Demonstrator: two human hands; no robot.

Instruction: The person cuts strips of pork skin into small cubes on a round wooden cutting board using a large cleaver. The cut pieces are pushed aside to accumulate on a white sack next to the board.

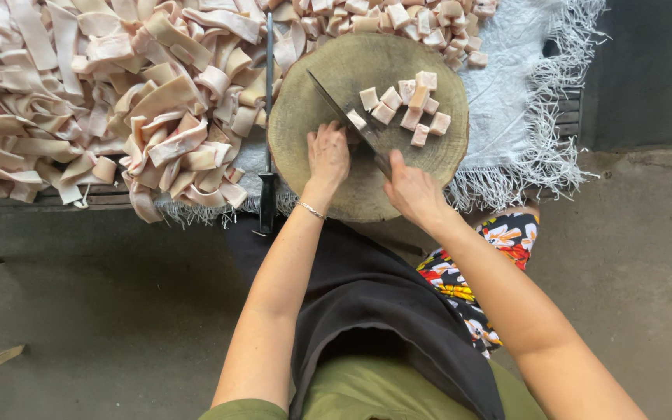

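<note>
My right hand grips the handle of a large knife whose blade lies across a round wooden chopping block. My left hand rests on the block just left of the blade, fingers bent over a pale piece of meat at the blade's edge. Several cut pale pink cubes lie on the block to the right of the blade.
A big heap of pale pork skin strips fills the left. More cut cubes pile behind the block. A sharpening steel lies left of the block. A white fringed cloth covers the low table. Grey concrete floor lies below.
</note>
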